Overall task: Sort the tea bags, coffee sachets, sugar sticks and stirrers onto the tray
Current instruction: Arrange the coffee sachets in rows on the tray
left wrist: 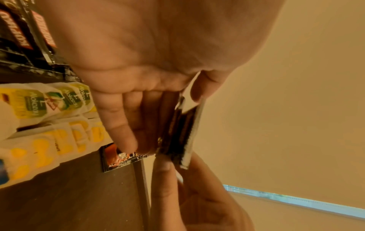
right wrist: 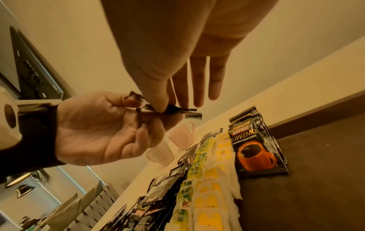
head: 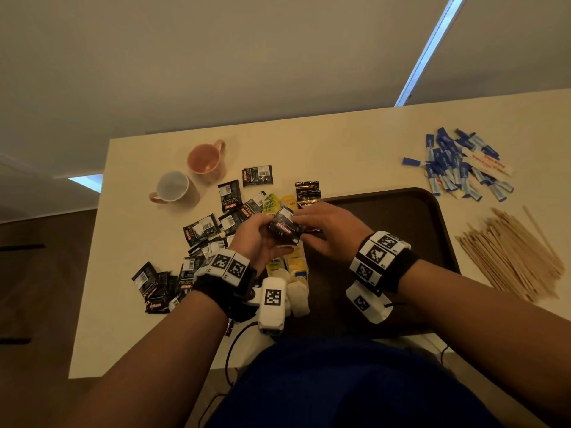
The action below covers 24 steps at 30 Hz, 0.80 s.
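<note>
Small stack of black coffee sachets (head: 284, 227) held above the tray's left edge, between both hands.

The left hand (head: 258, 242) has its fingers curled under the stack with the thumb on top; the right hand (head: 329, 228) pinches the stack's right end between thumb and forefinger, its other three fingers straight and spread. The sachets are glossy foil, flat and rectangular, with serrated ends. The tray (head: 411, 217) is dark brown, matte, with rounded corners and a raised rim. On its far left corner lies a squared stack of sachets (head: 307, 193); down its left edge run overlapping tea bags (right wrist: 205, 195), white crinkled paper with yellow and green tags. Loose sachets (head: 200, 230) are scattered on the cream table (head: 340, 143) to the left. Far right lie blue and white sugar sticks (head: 460, 165); near right, thin wooden stirrers (head: 513, 254).
</note>
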### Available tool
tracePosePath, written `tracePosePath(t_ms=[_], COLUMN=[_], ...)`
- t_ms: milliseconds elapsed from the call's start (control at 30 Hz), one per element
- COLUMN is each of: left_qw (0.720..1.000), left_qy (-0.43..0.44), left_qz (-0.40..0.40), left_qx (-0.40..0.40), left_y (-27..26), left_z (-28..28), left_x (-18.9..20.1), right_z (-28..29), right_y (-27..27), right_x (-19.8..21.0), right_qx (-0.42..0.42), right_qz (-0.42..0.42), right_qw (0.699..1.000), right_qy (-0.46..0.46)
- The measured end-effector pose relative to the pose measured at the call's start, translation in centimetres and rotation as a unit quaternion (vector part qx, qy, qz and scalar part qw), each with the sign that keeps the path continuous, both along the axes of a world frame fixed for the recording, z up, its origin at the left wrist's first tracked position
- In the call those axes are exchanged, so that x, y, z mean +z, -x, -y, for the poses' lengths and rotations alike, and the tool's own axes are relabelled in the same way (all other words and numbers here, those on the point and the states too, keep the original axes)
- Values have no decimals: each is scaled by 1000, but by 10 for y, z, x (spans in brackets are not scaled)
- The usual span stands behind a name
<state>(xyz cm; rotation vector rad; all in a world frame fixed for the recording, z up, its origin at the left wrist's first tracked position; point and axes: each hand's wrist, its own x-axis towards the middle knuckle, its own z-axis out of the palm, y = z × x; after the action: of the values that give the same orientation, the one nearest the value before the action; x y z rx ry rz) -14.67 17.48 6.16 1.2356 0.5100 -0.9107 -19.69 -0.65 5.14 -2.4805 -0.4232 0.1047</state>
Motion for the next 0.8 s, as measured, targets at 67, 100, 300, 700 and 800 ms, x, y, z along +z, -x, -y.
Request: tracePosePath(t_ms=[67, 100, 300, 700, 800], left_qw=[1000, 1000, 998, 900, 897], left_qy=[7, 9, -5, -193, -197], left_qz=[2, 6, 55, 372, 381], left_qx=[-8, -14, -37, -121, -107], left_y=[0, -1, -1, -9, -9], left_z=[-2, -3, -3, -5, -5], left_x=[1, 1, 4, 1, 1], right_z=[0, 0, 3, 5, 5], right_y=[1, 1, -5, -10, -12], right_x=[1, 1, -2, 15, 16], right_qx=[-6, -19, -163, -210, -211], right_qz=[-2, -1, -92, -264, -292], right_qw=[1000, 1000, 974, 895, 870], right_qy=[-10, -19, -126, -293, -336])
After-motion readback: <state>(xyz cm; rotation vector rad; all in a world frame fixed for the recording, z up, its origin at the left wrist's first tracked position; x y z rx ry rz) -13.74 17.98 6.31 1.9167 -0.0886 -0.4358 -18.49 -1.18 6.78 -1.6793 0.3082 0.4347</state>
